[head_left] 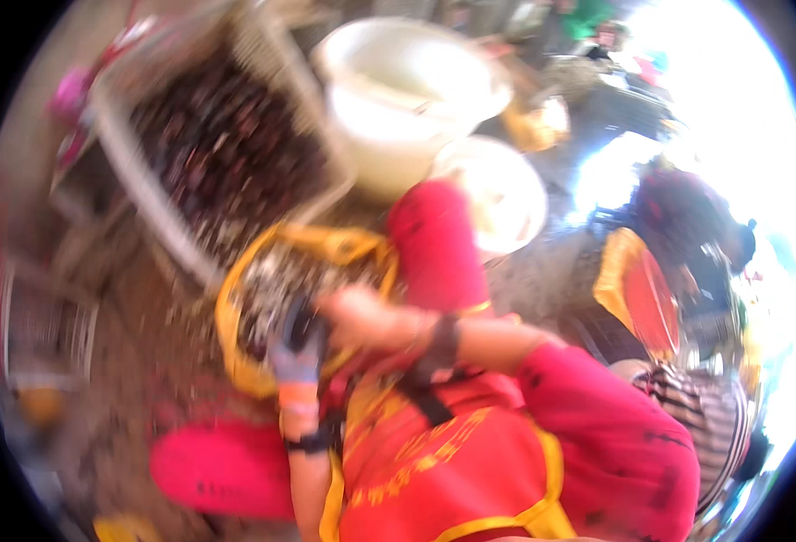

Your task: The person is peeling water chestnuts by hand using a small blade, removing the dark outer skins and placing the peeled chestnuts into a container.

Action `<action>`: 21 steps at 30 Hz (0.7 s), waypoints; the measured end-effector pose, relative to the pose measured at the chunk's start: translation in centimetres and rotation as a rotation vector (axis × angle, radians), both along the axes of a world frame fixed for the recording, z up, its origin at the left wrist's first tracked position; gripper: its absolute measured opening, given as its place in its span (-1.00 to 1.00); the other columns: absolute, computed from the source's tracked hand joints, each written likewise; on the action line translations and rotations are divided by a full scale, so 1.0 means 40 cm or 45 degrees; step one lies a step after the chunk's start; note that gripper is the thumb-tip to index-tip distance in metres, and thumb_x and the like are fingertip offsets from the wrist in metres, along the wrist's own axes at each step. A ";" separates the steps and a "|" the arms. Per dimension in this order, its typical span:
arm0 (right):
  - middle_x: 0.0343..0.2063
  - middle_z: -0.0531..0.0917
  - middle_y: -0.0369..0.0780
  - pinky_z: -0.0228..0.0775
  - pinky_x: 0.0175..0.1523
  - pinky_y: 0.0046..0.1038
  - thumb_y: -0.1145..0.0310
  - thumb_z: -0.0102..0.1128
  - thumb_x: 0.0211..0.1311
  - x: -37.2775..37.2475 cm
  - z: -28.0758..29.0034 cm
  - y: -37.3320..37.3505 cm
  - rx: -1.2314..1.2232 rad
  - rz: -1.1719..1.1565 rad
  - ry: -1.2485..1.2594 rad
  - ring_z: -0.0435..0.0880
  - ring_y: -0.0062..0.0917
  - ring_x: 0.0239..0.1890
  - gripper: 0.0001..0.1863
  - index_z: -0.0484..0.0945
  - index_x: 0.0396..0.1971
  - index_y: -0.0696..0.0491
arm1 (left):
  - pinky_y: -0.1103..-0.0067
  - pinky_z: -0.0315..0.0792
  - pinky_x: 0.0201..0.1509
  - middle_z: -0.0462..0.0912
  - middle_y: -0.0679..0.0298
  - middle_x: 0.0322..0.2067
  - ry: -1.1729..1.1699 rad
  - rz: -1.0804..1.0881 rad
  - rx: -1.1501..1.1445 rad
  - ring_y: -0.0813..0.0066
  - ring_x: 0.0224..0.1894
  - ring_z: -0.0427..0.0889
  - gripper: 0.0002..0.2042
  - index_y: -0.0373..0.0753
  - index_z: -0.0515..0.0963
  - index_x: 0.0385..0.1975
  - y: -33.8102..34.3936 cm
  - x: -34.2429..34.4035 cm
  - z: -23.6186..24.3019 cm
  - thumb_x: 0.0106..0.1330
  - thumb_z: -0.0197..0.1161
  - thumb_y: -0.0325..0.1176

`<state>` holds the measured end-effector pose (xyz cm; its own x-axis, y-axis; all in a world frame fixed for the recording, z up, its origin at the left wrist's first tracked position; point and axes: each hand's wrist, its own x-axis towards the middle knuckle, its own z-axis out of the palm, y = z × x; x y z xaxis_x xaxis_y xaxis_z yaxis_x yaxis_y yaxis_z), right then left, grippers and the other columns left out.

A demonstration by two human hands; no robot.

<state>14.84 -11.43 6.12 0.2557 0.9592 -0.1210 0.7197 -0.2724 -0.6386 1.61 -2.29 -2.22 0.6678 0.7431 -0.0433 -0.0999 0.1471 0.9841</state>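
My left hand (pixel 297 354), in a grey glove, and my bare right hand (pixel 360 318) meet over a yellow-rimmed container (pixel 228 336). Pale and grey bits, blurred, lie inside it. A dark patch shows at the left hand's fingers; I cannot tell whether it is a shell or part of the glove. Both hands look closed, the right one's fingers reaching toward the left hand. Whatever is between them is too smeared to name. Ahead of the hands stands a large pale crate (pixel 134 185) heaped with dark shell-like pieces (pixel 226 144).
A large white tub (pixel 371 122) stands beyond my knee, with a smaller white bucket (pixel 526 194) beside it. At the left is a grey crate (pixel 46 330) on the muddy floor. A person in a striped top (pixel 700 411) sits close on my right, near an orange-and-yellow container (pixel 642 289).
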 end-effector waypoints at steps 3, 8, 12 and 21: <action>-0.40 0.57 -0.04 0.45 -0.23 -0.17 0.38 0.28 -0.25 0.008 -0.077 -0.001 0.143 0.008 -0.070 0.59 -0.10 -0.30 -0.63 0.50 -0.32 0.12 | 0.57 0.46 0.00 0.61 0.20 -0.10 0.022 -0.004 -0.133 0.49 -0.12 0.56 -0.61 -0.39 0.48 0.07 -0.002 0.007 0.007 0.19 0.22 -0.64; -0.37 0.53 -0.06 0.44 -0.24 -0.15 0.35 0.30 -0.21 -0.007 -0.094 0.009 0.309 -0.064 -0.165 0.56 -0.07 -0.28 -0.59 0.47 -0.26 0.13 | 0.62 0.48 -0.16 0.61 0.22 -0.17 -0.172 -0.189 -0.227 0.51 -0.17 0.58 -0.65 -0.38 0.41 0.13 0.018 -0.013 0.005 0.36 0.05 -0.45; -0.36 0.53 -0.04 0.41 -0.24 -0.17 0.21 0.36 -0.04 -0.005 -0.091 0.002 0.409 -0.044 -0.061 0.56 -0.05 -0.29 -0.50 0.47 -0.10 0.14 | 0.65 0.46 -0.23 0.62 0.23 -0.20 -0.319 -0.264 -0.427 0.52 -0.23 0.57 -0.64 -0.36 0.39 0.15 0.024 0.000 -0.084 0.38 0.03 -0.42; -0.52 0.61 -0.16 0.43 -0.39 -0.44 0.22 0.44 0.01 0.051 -0.024 -0.009 0.284 -0.200 0.494 0.58 -0.55 -0.50 -0.59 0.55 -0.24 0.17 | 0.63 0.44 -0.25 0.64 0.24 -0.28 -0.060 0.159 0.214 0.52 -0.29 0.58 -0.70 -0.34 0.55 -0.01 0.052 -0.014 0.023 0.26 0.19 -0.46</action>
<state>16.90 -11.78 5.15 0.3766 0.9259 -0.0315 0.3772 -0.1843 -0.9076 1.06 -0.22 -1.31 0.5686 0.8142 0.1172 -0.1537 -0.0349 0.9875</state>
